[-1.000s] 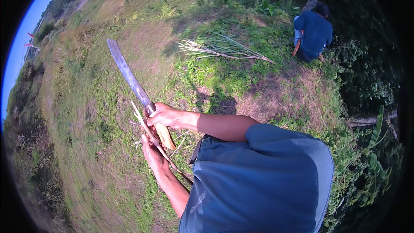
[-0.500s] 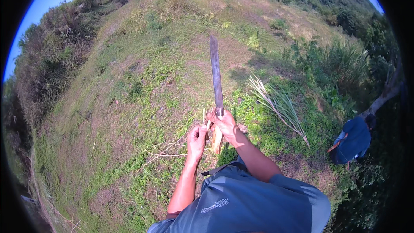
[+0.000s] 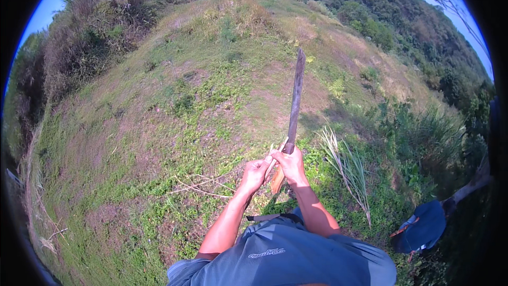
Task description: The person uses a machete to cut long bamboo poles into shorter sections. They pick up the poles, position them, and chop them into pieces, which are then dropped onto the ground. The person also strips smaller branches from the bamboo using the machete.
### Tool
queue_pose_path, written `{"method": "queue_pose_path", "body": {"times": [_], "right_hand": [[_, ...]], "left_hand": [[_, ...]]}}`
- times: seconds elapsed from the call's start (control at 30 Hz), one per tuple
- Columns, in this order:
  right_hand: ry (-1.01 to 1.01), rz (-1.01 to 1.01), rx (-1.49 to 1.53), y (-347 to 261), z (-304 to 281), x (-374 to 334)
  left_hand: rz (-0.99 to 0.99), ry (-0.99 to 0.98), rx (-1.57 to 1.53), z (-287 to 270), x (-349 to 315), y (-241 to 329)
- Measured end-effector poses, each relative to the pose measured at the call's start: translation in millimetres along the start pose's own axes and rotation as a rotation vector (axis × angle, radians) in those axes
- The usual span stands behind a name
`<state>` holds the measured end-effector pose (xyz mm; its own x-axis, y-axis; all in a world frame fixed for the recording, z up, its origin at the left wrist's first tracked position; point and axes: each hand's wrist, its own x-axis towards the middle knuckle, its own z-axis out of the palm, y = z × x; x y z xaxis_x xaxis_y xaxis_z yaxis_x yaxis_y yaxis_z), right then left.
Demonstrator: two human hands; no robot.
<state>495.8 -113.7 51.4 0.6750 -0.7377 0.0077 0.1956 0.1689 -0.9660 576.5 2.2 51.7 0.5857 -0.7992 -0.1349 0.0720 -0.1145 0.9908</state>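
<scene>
We see our right hand (image 3: 291,165) with its fingers clenched around the orange-brown wooden handle (image 3: 277,180) of a long, dark grey metal machete (image 3: 296,95), its blade pointing up and away from us; our left hand (image 3: 255,173), just beside it, grasps a thin, pale woody stem (image 3: 272,167) between its fingers; long green-and-straw-coloured leaves (image 3: 346,172) lie on the ground to our right, slender pale sticks (image 3: 203,184) to our left.

Bright sunlight falls on a grassy slope (image 3: 132,127), patchy green and straw-brown. A dense thicket (image 3: 79,53) borders it on the left, a wooded hillside (image 3: 391,26) rises beyond, and blue sky (image 3: 45,13) (just a sliver) curves along the rim.
</scene>
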Motion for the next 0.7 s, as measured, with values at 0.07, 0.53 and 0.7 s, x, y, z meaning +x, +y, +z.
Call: {"method": "queue_pose_path", "body": {"times": [0.07,0.53,0.7], "right_hand": [[0.026,0.004,-0.004,1,4,0],[0.214,-0.146,-0.075,24,14,6],[0.149,-0.128,-0.025,10,15,5]], "left_hand": [[-0.055,0.043,0.046,1,0,-3],[-0.057,0.196,0.229,1,15,-11],[-0.145,0.188,0.118,5,15,5]]}}
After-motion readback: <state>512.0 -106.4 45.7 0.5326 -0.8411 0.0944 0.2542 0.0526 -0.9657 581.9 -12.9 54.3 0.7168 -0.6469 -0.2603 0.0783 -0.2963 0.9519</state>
